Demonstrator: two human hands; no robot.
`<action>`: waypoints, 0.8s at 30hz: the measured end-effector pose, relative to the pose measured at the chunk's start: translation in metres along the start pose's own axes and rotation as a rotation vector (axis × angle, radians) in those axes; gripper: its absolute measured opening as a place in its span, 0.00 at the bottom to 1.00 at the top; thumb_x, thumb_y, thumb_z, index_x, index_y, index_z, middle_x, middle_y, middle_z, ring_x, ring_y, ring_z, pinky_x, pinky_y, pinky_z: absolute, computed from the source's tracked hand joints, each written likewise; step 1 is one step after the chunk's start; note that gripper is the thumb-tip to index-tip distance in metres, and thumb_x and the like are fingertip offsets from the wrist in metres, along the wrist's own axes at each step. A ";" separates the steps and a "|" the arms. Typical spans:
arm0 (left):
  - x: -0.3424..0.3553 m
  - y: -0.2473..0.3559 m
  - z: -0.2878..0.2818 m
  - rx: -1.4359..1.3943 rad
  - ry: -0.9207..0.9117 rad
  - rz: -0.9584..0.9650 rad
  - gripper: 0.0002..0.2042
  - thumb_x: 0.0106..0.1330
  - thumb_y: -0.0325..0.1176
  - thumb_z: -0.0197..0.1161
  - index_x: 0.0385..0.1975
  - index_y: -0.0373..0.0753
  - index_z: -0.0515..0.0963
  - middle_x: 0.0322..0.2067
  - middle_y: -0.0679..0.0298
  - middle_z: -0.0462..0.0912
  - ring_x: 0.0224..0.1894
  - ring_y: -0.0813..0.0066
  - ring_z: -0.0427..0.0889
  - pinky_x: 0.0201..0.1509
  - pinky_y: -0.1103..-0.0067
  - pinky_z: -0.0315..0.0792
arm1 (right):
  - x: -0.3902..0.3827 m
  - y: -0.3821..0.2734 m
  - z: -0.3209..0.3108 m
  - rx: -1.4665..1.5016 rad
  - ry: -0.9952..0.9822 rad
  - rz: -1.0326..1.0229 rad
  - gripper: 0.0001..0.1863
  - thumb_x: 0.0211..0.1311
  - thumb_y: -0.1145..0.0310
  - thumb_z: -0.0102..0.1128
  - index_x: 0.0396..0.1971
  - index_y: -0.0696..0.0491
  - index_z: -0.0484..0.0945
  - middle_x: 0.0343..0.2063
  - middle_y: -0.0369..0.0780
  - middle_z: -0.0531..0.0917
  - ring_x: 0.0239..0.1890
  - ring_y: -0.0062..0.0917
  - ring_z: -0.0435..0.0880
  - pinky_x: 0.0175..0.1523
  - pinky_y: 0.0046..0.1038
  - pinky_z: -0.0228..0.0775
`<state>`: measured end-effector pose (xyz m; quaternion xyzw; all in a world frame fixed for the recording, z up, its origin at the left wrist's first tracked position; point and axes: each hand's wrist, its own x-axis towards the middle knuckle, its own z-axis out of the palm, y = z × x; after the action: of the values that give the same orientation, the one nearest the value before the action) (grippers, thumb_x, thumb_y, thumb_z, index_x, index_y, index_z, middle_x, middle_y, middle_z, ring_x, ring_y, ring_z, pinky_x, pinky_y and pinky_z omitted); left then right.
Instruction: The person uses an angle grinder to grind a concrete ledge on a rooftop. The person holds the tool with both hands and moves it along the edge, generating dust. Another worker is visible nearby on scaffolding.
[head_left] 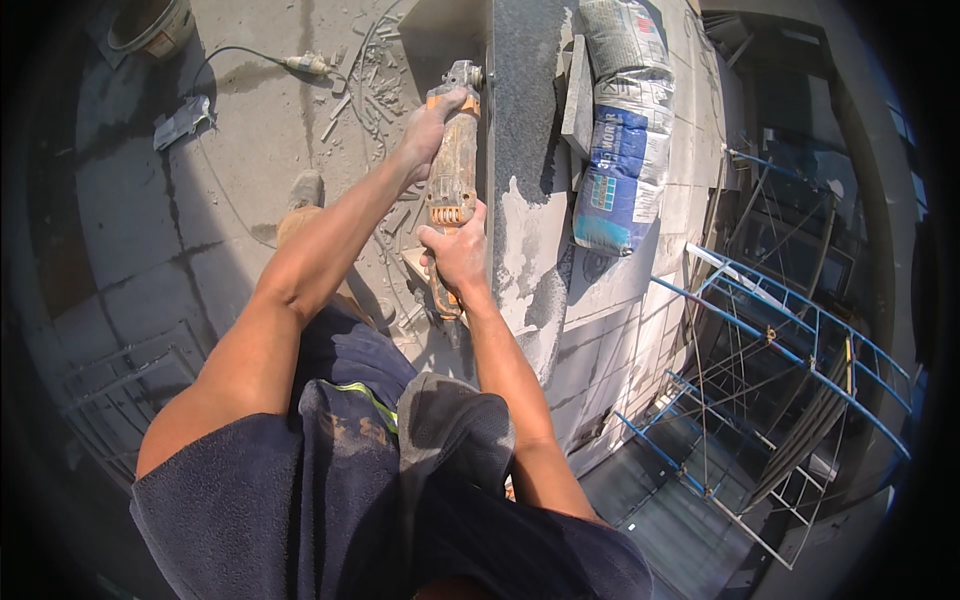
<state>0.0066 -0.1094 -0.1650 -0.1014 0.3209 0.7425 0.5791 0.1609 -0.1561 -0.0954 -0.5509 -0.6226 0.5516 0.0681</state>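
A dusty orange and grey angle grinder (455,165) points away from me, its metal head (462,75) up against the edge of a dark stone slab (522,95) on top of a wall. My left hand (432,128) is closed round the body just behind the head. Farther back, my right hand (460,250) wraps the grinder by its rear handle (442,295). The disc is mostly hidden, so I cannot tell whether it touches the slab.
A blue and white mortar bag (622,150) lies on the wall top beside a stone offcut (577,98). Blue scaffolding (800,350) stands beyond the drop at right. Broken tile strips (375,95), a cable connector (308,64) and a bucket (160,32) are on the floor at left.
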 end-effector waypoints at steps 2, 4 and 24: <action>0.009 0.003 0.000 0.010 -0.001 0.013 0.22 0.67 0.52 0.65 0.42 0.36 0.76 0.24 0.62 0.80 0.18 0.71 0.83 0.21 0.74 0.82 | 0.009 -0.003 -0.001 -0.018 -0.007 0.009 0.37 0.49 0.77 0.71 0.57 0.60 0.58 0.34 0.45 0.83 0.22 0.27 0.83 0.21 0.28 0.79; 0.018 0.006 0.002 0.002 0.021 -0.018 0.22 0.67 0.53 0.65 0.41 0.37 0.76 0.23 0.62 0.80 0.18 0.71 0.82 0.20 0.74 0.82 | 0.018 -0.001 -0.001 0.009 -0.015 -0.005 0.37 0.49 0.77 0.71 0.57 0.59 0.58 0.34 0.45 0.83 0.21 0.27 0.83 0.22 0.27 0.79; -0.019 -0.009 0.004 0.007 0.035 0.010 0.20 0.69 0.51 0.63 0.43 0.37 0.75 0.24 0.63 0.80 0.19 0.72 0.82 0.21 0.74 0.81 | -0.020 0.001 -0.009 -0.018 -0.049 0.046 0.37 0.51 0.77 0.69 0.58 0.58 0.55 0.31 0.44 0.82 0.17 0.25 0.81 0.18 0.29 0.75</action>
<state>0.0215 -0.1214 -0.1551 -0.1105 0.3342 0.7423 0.5701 0.1751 -0.1657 -0.0820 -0.5522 -0.6162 0.5605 0.0350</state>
